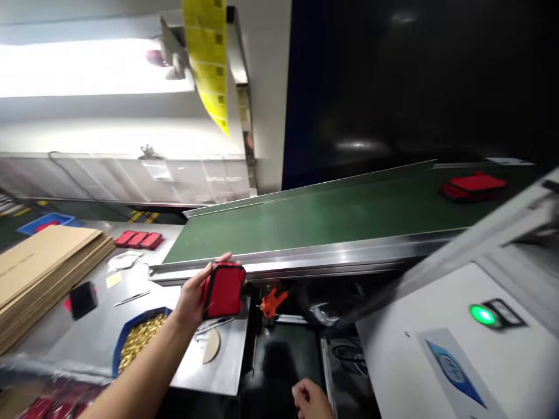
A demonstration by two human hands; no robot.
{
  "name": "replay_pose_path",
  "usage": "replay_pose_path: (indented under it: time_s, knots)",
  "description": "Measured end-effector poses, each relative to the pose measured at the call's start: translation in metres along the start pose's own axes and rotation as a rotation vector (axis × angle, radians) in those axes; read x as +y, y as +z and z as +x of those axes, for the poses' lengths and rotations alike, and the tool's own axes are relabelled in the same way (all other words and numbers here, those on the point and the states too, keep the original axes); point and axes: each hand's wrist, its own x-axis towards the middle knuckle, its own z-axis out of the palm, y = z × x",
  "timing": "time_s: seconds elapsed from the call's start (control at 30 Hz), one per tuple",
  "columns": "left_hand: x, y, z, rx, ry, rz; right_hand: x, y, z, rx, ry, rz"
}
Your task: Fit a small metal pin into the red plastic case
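My left hand (194, 294) grips a small red pouch with black edging (225, 289), holding it just below the metal rim of the green conveyor belt (314, 218). The thumb lies over the pouch's top edge. My right hand (311, 400) is low at the bottom of the view, fingers curled, over a dark gap beside a white machine; nothing shows in it. Another red pouch (474, 186) lies far along the belt at the right.
A steel table (78, 343) carries a blue tray of small gold parts (137, 337), a stack of flat cardboard (41, 265), more red pouches (138, 239), tweezers (131, 298) and a black block (82, 299). A white machine with a green light (483, 315) stands right.
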Motion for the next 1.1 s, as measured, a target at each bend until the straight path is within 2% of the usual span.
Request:
replay_pose_path:
  time_s: [0.1, 0.17, 0.23, 0.33, 0.43, 0.57, 0.73, 0.87, 0.97, 1.03, 1.07, 1.1]
  knots:
    - [-0.032, -0.04, -0.058, 0.125, -0.126, -0.205, -0.027, 0.047, 0.038, -0.098, -0.061, -0.118]
    - [-0.048, -0.06, -0.083, 0.161, -0.167, -0.321, -0.051, 0.08, 0.057, -0.137, -0.106, -0.201]
    - [-0.055, -0.077, -0.102, 0.174, -0.191, -0.41, -0.077, 0.114, 0.074, -0.152, -0.125, -0.289]
    - [-0.049, -0.101, -0.124, 0.187, -0.211, -0.505, -0.114, 0.165, 0.096, -0.103, -0.093, -0.42]
    - [-0.032, -0.125, -0.144, 0.21, -0.192, -0.599, -0.137, 0.208, 0.109, -0.029, -0.005, -0.511]
    - [-0.007, -0.16, -0.161, 0.232, -0.178, -0.596, -0.145, 0.242, 0.117, 0.015, 0.178, -0.521]
    - [0.007, -0.198, -0.169, 0.181, -0.135, -0.669, -0.147, 0.249, 0.116, 0.021, 0.277, -0.389]
    - [0.016, -0.206, -0.171, 0.139, -0.149, -0.712, -0.162, 0.242, 0.094, -0.008, 0.256, -0.15]
    - [0.025, -0.2, -0.173, 0.172, -0.149, -0.722, -0.193, 0.22, 0.059, -0.051, 0.134, 0.08]
    - [0.031, -0.19, -0.174, 0.232, -0.169, -0.705, -0.228, 0.194, 0.03, -0.086, -0.008, 0.206]
    - [0.034, -0.183, -0.174, 0.276, -0.182, -0.7, -0.248, 0.179, 0.016, -0.11, -0.095, 0.261]
    - [0.037, -0.175, -0.173, 0.328, -0.189, -0.693, -0.269, 0.165, 0.003, -0.195, -0.249, 0.302]
